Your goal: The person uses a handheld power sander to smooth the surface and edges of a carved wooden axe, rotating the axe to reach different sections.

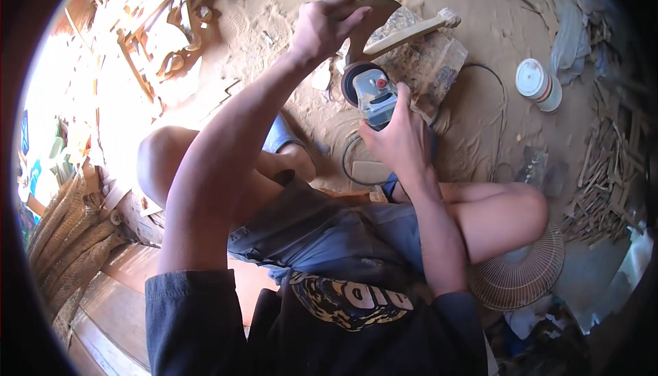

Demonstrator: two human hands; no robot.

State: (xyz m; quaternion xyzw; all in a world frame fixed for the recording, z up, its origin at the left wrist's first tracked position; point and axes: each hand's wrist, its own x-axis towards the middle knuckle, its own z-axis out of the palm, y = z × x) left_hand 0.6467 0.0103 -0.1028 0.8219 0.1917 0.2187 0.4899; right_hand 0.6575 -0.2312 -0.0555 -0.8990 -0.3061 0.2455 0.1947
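My left hand (pixel 324 30) is closed round the upper end of a curved brown wooden piece (pixel 373 21), holding it out over a rough stone block (pixel 439 67). My right hand (pixel 404 132) grips an angle grinder (pixel 375 95) by its body. The grinder's dark round disc (pixel 351 85) sits right beside the lower end of the wooden piece; whether they touch I cannot tell. A long pale wooden stick (pixel 411 36) with a knobbed end slants across the block behind them. Whether it joins the curved piece is unclear.
A dark cord (pixel 504 95) loops over the sandy floor. To the right are a white-lidded tub (pixel 532 79), a pile of thin wood sticks (pixel 606 177) and a round fan grille (pixel 521 276). Wood scraps (pixel 168 40) heap at far left, woven sacking (pixel 72 239) nearer.
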